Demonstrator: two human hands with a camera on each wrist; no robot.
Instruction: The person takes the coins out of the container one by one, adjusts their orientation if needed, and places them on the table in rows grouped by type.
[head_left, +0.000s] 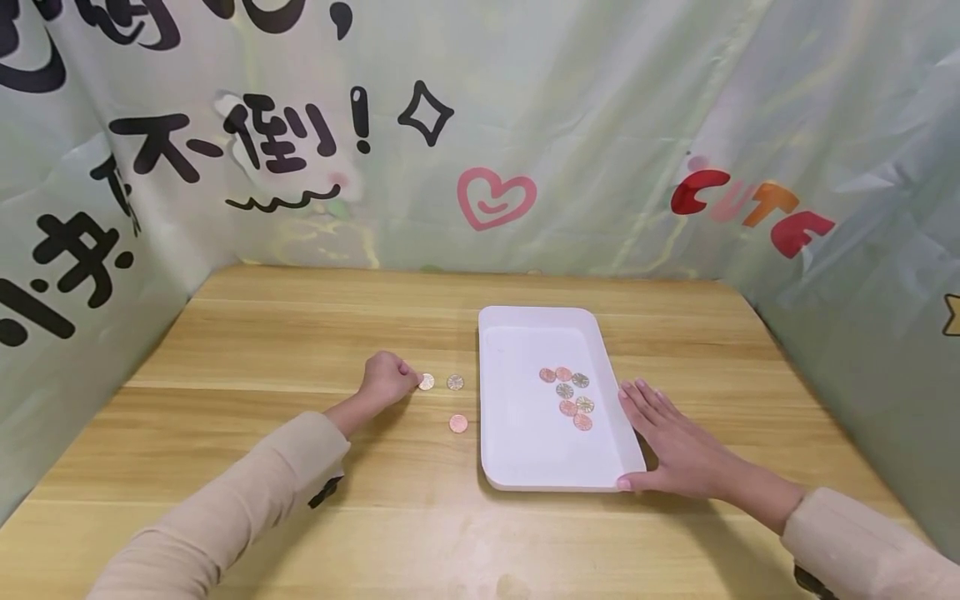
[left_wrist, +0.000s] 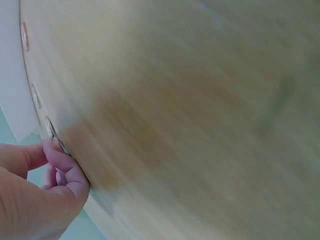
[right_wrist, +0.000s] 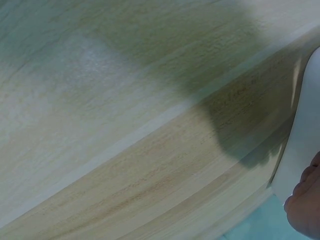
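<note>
My left hand (head_left: 387,379) pinches the edge of a silver-coloured coin (head_left: 427,382) at the table surface, left of the white tray. The left wrist view shows thumb and forefinger meeting at that coin (left_wrist: 48,126). Beside it, a second silvery coin (head_left: 455,382) lies flat, and a copper-coloured coin (head_left: 458,424) lies closer to me. With fingers straight, my right hand (head_left: 675,446) rests against the right side of the tray (head_left: 525,462), its thumb at the near corner. Inside the tray, several coins lie grouped right of centre, among them a copper one (head_left: 582,422) and a silvery one (head_left: 565,391).
The wooden table (head_left: 300,317) carries the tray and the loose coins. A printed fabric curtain (head_left: 600,150) stands along its back and both sides.
</note>
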